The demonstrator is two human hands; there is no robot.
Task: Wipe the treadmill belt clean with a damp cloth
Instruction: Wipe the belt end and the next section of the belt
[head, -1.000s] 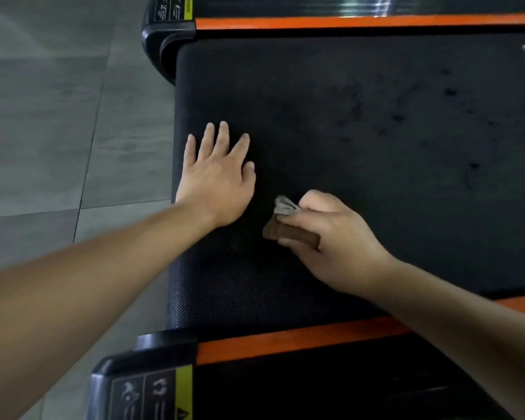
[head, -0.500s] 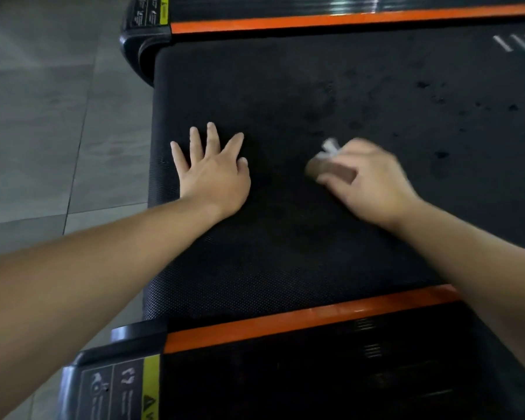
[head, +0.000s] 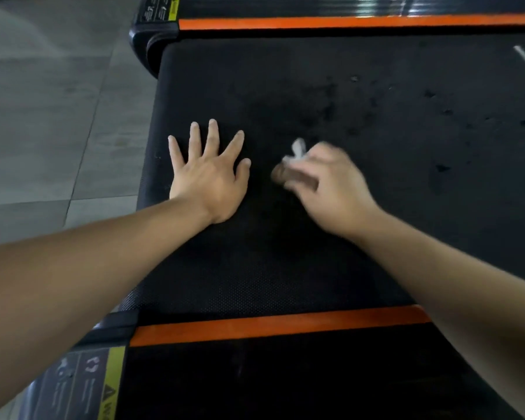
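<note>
Both hands on the belt: left hand spread flat, right hand alongside, gripping the cloth.

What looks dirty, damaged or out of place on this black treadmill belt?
Dark blotches and specks scatter across the black textured treadmill belt, beyond and right of the right hand, which grips a small brown-and-white cloth. Wet marks or grime, I cannot tell. The left hand rests flat on the belt. Nothing looks damaged.
</note>
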